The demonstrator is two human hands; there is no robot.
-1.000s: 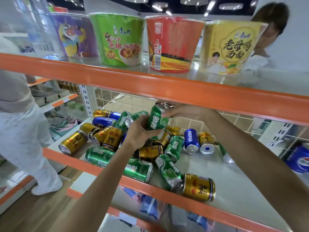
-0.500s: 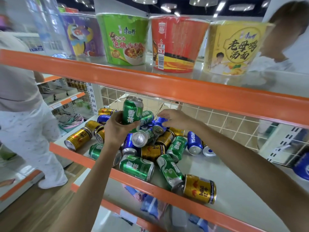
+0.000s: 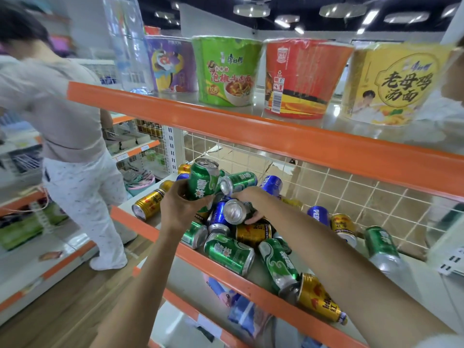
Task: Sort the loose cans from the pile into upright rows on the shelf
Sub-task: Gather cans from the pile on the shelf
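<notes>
A pile of loose cans, green, gold and blue, lies on the middle shelf point(image 3: 326, 257). My left hand point(image 3: 180, 209) grips a green can point(image 3: 203, 179) upright above the pile's left side. My right hand point(image 3: 248, 199) reaches into the pile and wraps a can lying on its side, its silver end point(image 3: 233, 211) facing me. Around them lie a green can point(image 3: 229, 253), a gold can point(image 3: 321, 300) at the front edge, a blue Pepsi can point(image 3: 319, 215) and a gold can point(image 3: 148, 203) at the left end.
An orange lip point(image 3: 226, 270) runs along the shelf front. A wire grid point(image 3: 351, 192) backs the shelf. The shelf above holds several large noodle bowls point(image 3: 227, 71). A person in white trousers point(image 3: 82, 192) stands at the left in the aisle.
My left hand has carried the green can from the pile's middle up and leftward. My right hand has dropped onto the pile and closed on a lying can. The view swung right.
</notes>
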